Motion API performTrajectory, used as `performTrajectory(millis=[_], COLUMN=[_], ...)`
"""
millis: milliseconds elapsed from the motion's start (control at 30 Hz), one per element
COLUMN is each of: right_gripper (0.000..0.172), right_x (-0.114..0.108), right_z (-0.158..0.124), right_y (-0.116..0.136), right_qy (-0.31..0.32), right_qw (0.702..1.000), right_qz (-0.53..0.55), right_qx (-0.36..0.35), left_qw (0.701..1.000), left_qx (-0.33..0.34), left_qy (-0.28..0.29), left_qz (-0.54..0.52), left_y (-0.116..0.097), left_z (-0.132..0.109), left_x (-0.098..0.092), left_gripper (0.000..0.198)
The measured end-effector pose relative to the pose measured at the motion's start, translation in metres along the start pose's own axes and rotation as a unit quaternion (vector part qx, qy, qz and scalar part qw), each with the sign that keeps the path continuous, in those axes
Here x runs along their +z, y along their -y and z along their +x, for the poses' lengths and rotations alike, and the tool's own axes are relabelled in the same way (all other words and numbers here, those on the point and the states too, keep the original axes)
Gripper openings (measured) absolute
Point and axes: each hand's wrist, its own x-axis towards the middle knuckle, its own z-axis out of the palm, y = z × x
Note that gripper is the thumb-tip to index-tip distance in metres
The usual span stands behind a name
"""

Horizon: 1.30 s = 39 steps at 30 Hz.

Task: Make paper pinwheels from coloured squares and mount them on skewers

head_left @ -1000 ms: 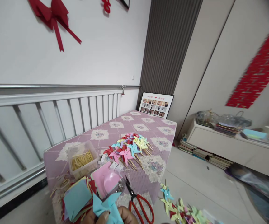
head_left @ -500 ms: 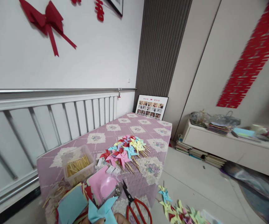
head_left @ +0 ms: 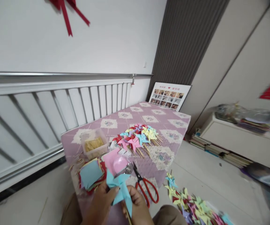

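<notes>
A light-blue paper pinwheel [head_left: 125,192] is held between my two hands at the table's near edge. My left hand [head_left: 102,200] closes on the pinwheel, its thumb near the centre. Behind the blades, my right hand [head_left: 138,204] closes round the pinwheel's wooden stick [head_left: 128,216], partly hidden by the paper and fingers. Red-handled scissors [head_left: 146,189] lie just beyond my right hand, blades slightly apart. A stack of coloured paper squares [head_left: 91,175], blue on top, sits beyond my left hand. Close by are a pink round dish [head_left: 120,164] and a small clear container [head_left: 128,168] of shiny bits.
A clear plastic box [head_left: 94,144] of wooden sticks stands at the table's left. Several finished pinwheels [head_left: 135,142] lie mid-table on the flowered tablecloth [head_left: 149,118]. More pinwheels [head_left: 193,204] are low at the right. A white railing [head_left: 90,103] runs along the left.
The view has tilted down and shifted left, so both hands and my knees now show. The blue pinwheel stays in my hands, and its stick is now visible.
</notes>
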Motion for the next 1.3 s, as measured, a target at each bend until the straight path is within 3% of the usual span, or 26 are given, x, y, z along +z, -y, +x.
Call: performTrajectory(millis=[67, 167, 467, 767, 1300], right_gripper=[0.018, 0.011, 0.014, 0.015, 0.012], right_x=[0.003, 0.006, 0.009, 0.009, 0.008], right_z=[-0.003, -0.006, -0.009, -0.009, -0.006], right_y=[0.004, 0.008, 0.012, 0.01, 0.007], right_qy=[-0.013, -0.023, -0.023, -0.023, -0.021], right_qw=[1.0, 1.0, 1.0, 1.0, 1.0], right_qz=[0.001, 0.002, -0.019, -0.008, -0.004], right_qx=[-0.01, -0.004, 0.001, 0.005, 0.012], left_qw=[0.994, 0.986, 0.982, 0.989, 0.985], left_qx=[0.024, 0.025, 0.04, 0.041, 0.049], left_qy=[0.033, 0.046, 0.055, 0.027, 0.026], left_qz=[-0.103, -0.156, -0.174, -0.14, -0.166], left_y=[-0.002, -0.004, 0.001, 0.0, 0.004], left_z=[-0.002, -0.002, 0.0, 0.0, -0.001], left_x=[0.001, 0.001, -0.002, -0.001, -0.001], left_gripper=[0.013, 0.014, 0.016, 0.016, 0.007])
